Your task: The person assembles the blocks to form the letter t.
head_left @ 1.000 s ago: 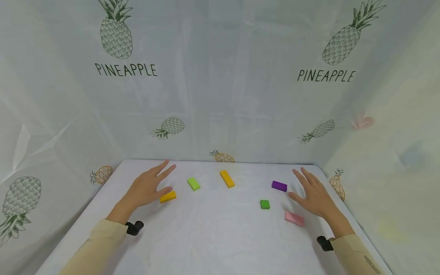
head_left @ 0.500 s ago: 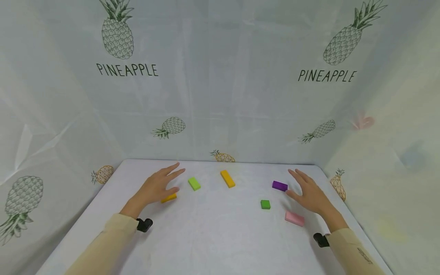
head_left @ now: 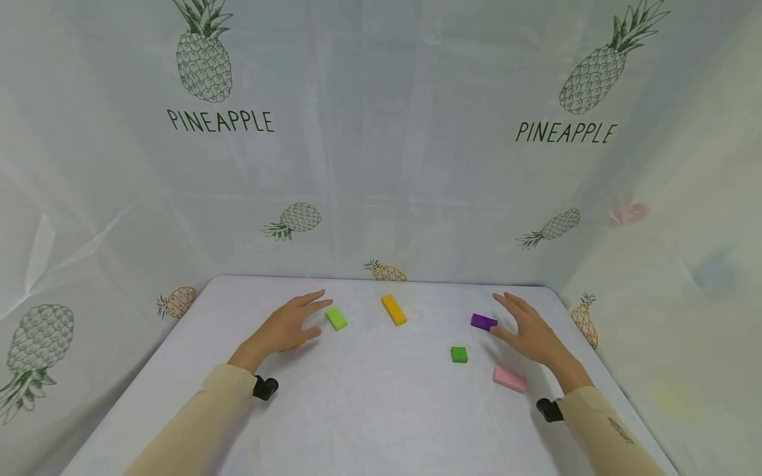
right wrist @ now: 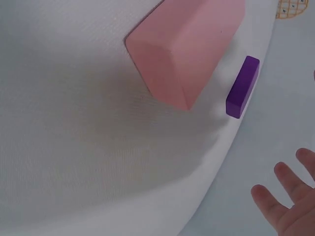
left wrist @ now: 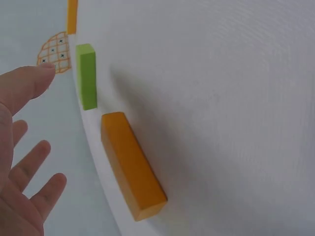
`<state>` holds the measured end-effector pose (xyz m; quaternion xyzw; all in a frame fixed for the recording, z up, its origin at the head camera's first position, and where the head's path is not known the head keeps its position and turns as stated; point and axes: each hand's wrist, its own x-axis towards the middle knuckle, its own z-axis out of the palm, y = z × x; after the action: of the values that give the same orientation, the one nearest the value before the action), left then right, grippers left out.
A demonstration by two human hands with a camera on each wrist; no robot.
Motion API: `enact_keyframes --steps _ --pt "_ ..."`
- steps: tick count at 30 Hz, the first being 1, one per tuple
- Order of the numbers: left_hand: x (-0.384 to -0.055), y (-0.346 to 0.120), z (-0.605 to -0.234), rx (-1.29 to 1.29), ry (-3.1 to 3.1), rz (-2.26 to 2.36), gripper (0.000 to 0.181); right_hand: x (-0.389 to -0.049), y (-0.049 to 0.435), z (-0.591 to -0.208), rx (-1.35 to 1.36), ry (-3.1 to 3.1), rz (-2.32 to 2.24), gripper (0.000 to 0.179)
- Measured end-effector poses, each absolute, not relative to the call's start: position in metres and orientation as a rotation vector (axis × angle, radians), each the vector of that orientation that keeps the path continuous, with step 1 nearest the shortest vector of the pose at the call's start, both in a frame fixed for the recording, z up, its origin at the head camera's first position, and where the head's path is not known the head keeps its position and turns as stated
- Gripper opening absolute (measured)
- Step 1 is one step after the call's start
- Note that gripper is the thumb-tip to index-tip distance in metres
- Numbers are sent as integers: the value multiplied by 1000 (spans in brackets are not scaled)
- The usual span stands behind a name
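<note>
My left hand (head_left: pixel 287 328) hovers over the left side of the table with its fingers spread, holding nothing. Beneath it lies an orange block (left wrist: pixel 130 167), mostly hidden by the hand in the head view. Just past its fingertips lies a light green block (head_left: pixel 336 318). On the right, my right hand (head_left: pixel 532 335) is raised with fingers extended and nothing in it. Its thumb overlaps the edge of a purple block (head_left: pixel 483 322) in the head view. A pink block (head_left: pixel 510 379) lies nearer the wrist, and a small green block (head_left: pixel 459 354) to the hand's left.
A longer yellow-orange block (head_left: pixel 393 310) lies at the back middle of the white table (head_left: pixel 369 410). Behind and beside the table hangs a pale curtain (head_left: pixel 381 145) printed with pineapples. Each wrist carries a small black camera.
My left hand has moved to the right, toward the light green block, and now covers most of the orange one. The right hand has shifted slightly left. The blocks have stayed put.
</note>
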<state>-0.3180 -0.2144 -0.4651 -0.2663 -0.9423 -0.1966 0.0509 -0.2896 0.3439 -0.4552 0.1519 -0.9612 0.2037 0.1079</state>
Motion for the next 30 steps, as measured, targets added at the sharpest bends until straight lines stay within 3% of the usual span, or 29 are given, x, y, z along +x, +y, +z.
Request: enact_keyframes --steps 30 --pt "-348 -196 -476 -933 -2924 -695 57 -310 340 -466 527 -2839 669 68"
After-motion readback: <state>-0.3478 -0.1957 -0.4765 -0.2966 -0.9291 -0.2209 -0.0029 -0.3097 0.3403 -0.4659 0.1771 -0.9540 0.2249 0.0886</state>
